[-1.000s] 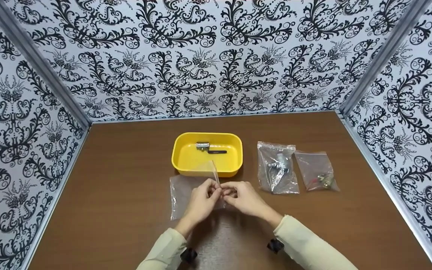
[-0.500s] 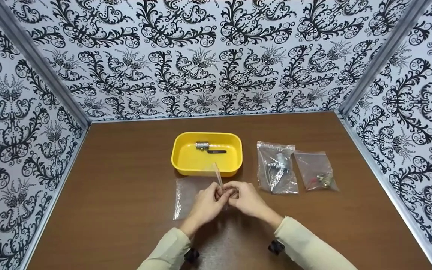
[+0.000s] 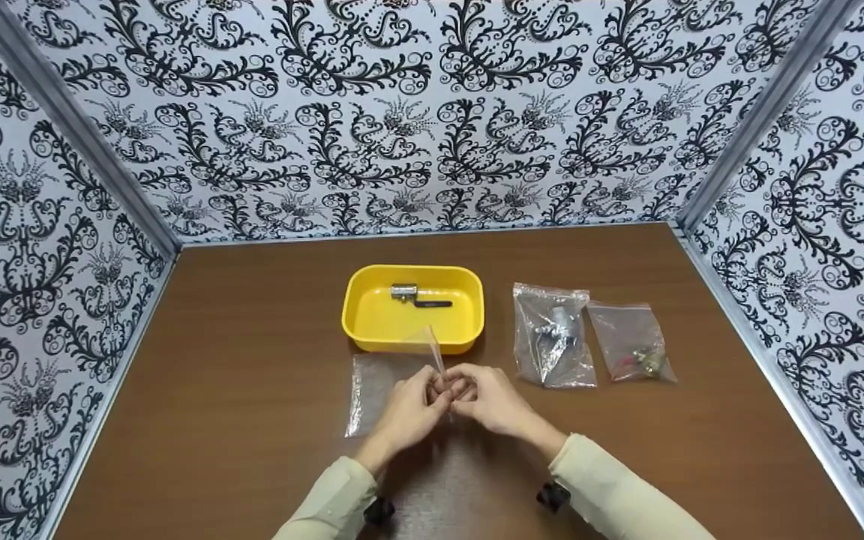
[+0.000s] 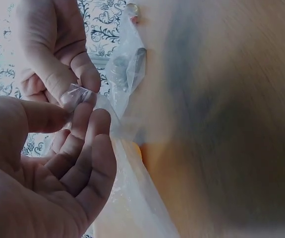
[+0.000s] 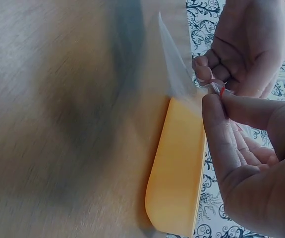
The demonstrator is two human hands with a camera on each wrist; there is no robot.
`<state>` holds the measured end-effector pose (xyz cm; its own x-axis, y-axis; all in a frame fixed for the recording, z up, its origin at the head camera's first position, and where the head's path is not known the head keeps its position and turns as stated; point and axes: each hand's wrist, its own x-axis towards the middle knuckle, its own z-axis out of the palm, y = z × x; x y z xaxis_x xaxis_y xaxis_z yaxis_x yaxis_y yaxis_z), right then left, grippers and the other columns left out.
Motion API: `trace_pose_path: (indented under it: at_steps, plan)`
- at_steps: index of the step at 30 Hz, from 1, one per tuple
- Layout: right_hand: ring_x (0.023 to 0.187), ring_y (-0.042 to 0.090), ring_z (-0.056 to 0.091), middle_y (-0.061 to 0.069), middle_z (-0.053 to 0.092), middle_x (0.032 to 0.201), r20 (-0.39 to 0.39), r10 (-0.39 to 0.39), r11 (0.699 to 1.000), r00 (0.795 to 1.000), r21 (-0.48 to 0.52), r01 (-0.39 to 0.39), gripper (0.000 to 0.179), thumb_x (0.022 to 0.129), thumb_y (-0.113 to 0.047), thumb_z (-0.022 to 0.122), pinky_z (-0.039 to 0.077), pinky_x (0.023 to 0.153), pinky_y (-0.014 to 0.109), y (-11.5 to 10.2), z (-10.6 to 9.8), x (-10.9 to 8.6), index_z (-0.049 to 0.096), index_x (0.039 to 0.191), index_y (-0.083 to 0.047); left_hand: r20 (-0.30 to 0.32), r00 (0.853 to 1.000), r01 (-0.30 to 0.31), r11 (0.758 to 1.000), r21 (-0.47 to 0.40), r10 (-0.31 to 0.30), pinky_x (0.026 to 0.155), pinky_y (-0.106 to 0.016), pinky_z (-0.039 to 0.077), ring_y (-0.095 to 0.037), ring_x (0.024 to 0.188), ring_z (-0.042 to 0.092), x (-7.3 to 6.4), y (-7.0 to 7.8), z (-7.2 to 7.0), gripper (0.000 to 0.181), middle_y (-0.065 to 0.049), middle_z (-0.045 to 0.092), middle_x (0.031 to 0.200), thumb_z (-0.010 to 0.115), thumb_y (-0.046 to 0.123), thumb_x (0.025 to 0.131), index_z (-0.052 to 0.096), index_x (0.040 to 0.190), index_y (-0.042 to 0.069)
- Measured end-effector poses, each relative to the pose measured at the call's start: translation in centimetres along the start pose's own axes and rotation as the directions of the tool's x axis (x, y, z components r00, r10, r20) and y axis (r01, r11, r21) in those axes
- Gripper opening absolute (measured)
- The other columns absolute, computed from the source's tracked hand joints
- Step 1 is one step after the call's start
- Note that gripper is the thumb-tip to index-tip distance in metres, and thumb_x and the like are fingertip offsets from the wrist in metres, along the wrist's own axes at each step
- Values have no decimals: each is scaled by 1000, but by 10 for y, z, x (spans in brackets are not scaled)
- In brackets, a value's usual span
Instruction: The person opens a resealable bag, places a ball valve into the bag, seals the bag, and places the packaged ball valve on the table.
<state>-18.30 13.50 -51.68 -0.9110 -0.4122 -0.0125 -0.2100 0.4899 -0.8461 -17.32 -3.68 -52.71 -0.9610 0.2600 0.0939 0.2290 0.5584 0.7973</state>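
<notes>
A clear zip bag [image 3: 372, 394] spreads flat to the left of my hands in the head view, its upper corner standing up in front of the yellow tray. My left hand [image 3: 408, 409] pinches the bag's edge between thumb and fingers. Right beside it, my right hand [image 3: 498, 403] pinches the same edge, fingertips meeting the left ones. The left wrist view shows a crumpled bit of plastic [image 4: 77, 94] between the fingertips. A short red line [image 5: 222, 92] shows on the pinched edge in the right wrist view. Fingers partly hide that edge.
Behind the hands stands a yellow tray [image 3: 353, 326], holding a ball valve [image 3: 404, 292] with a black lever. To the right lie a clear bag [image 3: 529, 364] with a grey fitting and another bag [image 3: 616, 322] with brass and red parts. Patterned walls [image 3: 417, 150] enclose the table.
The left hand and the bag have shifted slightly right, and the hands are closer together. Fingers have moved a little along the bag's edge. Tray and other bags stay put.
</notes>
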Motion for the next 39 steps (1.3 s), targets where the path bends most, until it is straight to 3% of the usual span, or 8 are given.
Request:
trace_pose_path:
  at_steps: [6,14,19,23,27,32,39]
  plan:
    - [69,14,65,11,71,86,-27,12,1000,1000,-13,-12,32,77,2,70,53,63,21,0,0,1,65,109,2,-36,999,17,1000,-4,-17,56,-20,45,-2,59,54,1,0,1,9,6,65,69,67,13,81,60,87,14]
    - [61,10,61,3,67,75,-95,103,992,990,-68,-110,21,75,-1,67,51,57,23,1,-2,0,68,96,-5,-64,997,42,999,-14,-43,54,-20,42,-3,56,51,-1,0,3,13,6,62,65,65,9,76,57,85,14]
    - [50,14,61,0,62,67,-52,132,987,990,-90,-137,4,83,-7,62,49,48,25,-1,0,-1,65,85,-6,-54,998,30,999,-23,-31,52,-19,41,-2,55,50,-1,0,4,13,6,60,66,66,9,77,58,86,14]
    - [47,9,56,-1,63,63,-62,136,981,989,-130,-143,13,90,-16,61,47,45,25,1,1,0,64,80,-9,-45,999,10,999,-52,-12,52,-19,42,-2,56,50,0,3,4,12,6,62,67,65,8,77,58,86,14]
    - [60,10,60,2,69,74,-104,100,974,989,-193,-119,3,85,-12,64,51,57,28,5,1,2,66,85,-11,-63,998,-9,999,-50,5,52,-18,42,0,55,49,-1,5,5,12,5,60,64,65,7,75,58,82,13]
    - [79,18,64,4,71,89,-144,67,973,987,-208,-96,23,79,-1,67,53,74,36,11,-3,8,66,99,-11,-44,999,-5,998,-56,3,51,-17,41,0,54,49,-4,8,6,12,7,58,63,66,7,73,56,77,12]
    - [82,17,66,4,71,92,-228,59,982,972,-163,-98,28,80,3,67,54,78,36,18,-11,22,67,104,-12,-6,1000,0,995,-97,0,51,-17,39,0,55,47,-6,11,6,12,9,54,64,65,7,72,56,77,13]
